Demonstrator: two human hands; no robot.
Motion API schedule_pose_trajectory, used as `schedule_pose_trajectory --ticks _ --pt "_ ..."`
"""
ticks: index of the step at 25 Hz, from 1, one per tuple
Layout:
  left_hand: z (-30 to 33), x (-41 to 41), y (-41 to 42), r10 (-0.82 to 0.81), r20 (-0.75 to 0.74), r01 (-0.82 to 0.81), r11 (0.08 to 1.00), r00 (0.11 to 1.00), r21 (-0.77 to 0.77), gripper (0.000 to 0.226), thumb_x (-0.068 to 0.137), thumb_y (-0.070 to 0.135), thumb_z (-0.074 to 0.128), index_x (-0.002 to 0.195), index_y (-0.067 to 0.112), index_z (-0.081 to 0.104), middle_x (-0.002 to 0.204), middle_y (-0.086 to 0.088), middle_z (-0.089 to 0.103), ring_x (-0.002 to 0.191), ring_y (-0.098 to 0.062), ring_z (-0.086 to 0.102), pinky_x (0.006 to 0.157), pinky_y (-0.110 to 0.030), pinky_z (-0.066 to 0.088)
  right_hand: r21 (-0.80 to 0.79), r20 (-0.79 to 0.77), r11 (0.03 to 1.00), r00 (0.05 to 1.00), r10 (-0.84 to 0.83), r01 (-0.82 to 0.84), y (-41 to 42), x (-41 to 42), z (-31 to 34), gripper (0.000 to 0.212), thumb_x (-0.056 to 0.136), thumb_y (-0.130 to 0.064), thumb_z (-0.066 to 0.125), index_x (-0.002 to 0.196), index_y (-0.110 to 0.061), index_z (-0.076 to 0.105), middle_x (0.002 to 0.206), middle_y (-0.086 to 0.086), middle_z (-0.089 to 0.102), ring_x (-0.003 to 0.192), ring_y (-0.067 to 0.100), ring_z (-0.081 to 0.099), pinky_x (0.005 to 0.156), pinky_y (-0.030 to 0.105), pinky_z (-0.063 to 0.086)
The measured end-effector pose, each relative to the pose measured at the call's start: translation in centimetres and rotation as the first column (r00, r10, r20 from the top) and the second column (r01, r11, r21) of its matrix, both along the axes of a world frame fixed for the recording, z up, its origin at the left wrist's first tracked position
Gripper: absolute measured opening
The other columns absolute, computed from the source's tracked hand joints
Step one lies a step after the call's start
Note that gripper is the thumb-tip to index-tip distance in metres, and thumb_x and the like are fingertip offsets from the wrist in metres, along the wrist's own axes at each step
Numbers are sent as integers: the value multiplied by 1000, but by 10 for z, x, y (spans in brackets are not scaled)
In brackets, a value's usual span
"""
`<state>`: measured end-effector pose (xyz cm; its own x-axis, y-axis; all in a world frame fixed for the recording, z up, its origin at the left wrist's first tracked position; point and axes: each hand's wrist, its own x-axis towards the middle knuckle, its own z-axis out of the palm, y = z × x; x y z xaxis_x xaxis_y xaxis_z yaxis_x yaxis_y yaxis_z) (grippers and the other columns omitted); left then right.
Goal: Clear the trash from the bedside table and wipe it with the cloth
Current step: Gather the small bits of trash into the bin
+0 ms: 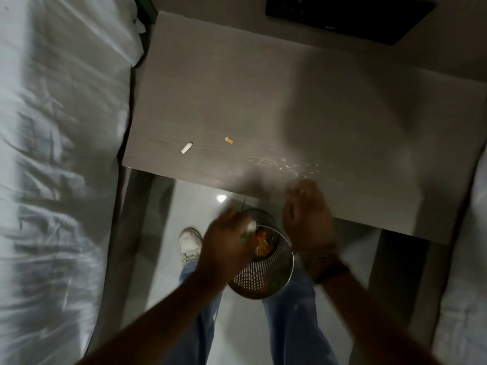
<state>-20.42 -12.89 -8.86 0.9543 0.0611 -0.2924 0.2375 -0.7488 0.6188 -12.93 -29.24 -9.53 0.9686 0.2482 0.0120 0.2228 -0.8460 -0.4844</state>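
Observation:
The pale wood bedside table (263, 88) fills the middle of the view. Two cigarette butts lie near its front left edge, a white one (186, 148) and a shorter orange-tipped one (229, 140). Pale crumbs or ash (284, 165) are scattered near the front edge. A perforated metal bin (263, 270) stands on the floor below the table edge, with orange and green trash inside. My left hand (226, 241) is blurred over the bin's rim, closed on small white and green scraps. My right hand (307, 214) is blurred at the table's front edge above the bin; its grip is unclear. No cloth is visible.
A bed with white sheets (58, 154) runs along the left. More white bedding (469, 285) is at the right. A dark flat device (350, 14) sits at the far back. My jeans (290, 325) and a white shoe (189, 245) stand on the glossy floor.

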Motion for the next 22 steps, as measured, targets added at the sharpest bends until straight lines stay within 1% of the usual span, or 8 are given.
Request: schedule_pose_trajectory --ticks 3,6,9,11,14,16,19,22 --pt "-21 -50 -4 95 -251 -114 991 963 -65 35 86 38 67 111 13 64 100 0 68 88 -12 66 80 -32 56 120 -392 992 920 22 27 2 -96 -10 32 85 -10 59 117 -13 56 123 12 58 113 22 54 100 36 47" --pt "-30 -55 2 20 -211 -26 999 977 -26 30 91 33 63 109 10 67 99 -4 70 84 -17 69 75 -32 57 79 -635 992 763 124 -96 5 -104 -28 39 92 -15 54 132 -17 51 139 7 51 127 23 48 106 36 42" --pt "-30 -37 12 -96 17 93 987 995 135 23 91 24 55 102 9 69 96 -8 70 81 -22 68 70 -36 55 -24 -521 951 816 250 -307 20 -69 -19 28 91 -20 56 117 -13 62 121 11 64 107 28 62 89 41 54" --pt "-27 -13 27 -17 181 -31 965 983 260 19 90 21 59 104 12 66 95 -9 70 81 -22 66 70 -36 54 -59 -390 950 883 262 -308 34 -32 -9 22 89 -20 58 108 -10 65 113 12 67 95 29 66 78 39 57" --pt "-21 37 65 244 351 -362 873 904 326 21 88 23 64 108 16 62 98 -12 65 87 -26 60 76 -32 45 -15 -235 987 960 152 -160 70 35 -8 22 88 -14 57 108 -8 65 111 16 64 96 33 62 79 39 55" --pt "-22 71 99 383 271 -459 828 883 324 26 85 31 63 108 17 64 104 -13 63 95 -30 58 81 -35 42 19 -239 993 964 118 -117 102 73 -13 27 86 -15 57 111 -9 64 110 18 61 98 36 59 80 39 53" --pt "-29 112 132 270 -10 -232 848 963 476 34 86 48 57 111 27 66 114 -5 65 109 -30 54 90 -40 40 -118 -235 984 967 101 -132 140 108 -24 26 84 -18 56 107 -9 64 111 17 59 101 36 57 77 37 52" --pt "-37 130 141 214 0 -192 878 977 439 23 84 42 63 99 26 69 109 -5 63 106 -29 53 89 -43 37 -289 -198 944 975 104 -159 161 113 -32 19 81 -16 60 94 -3 65 108 18 59 99 37 56 72 39 52"
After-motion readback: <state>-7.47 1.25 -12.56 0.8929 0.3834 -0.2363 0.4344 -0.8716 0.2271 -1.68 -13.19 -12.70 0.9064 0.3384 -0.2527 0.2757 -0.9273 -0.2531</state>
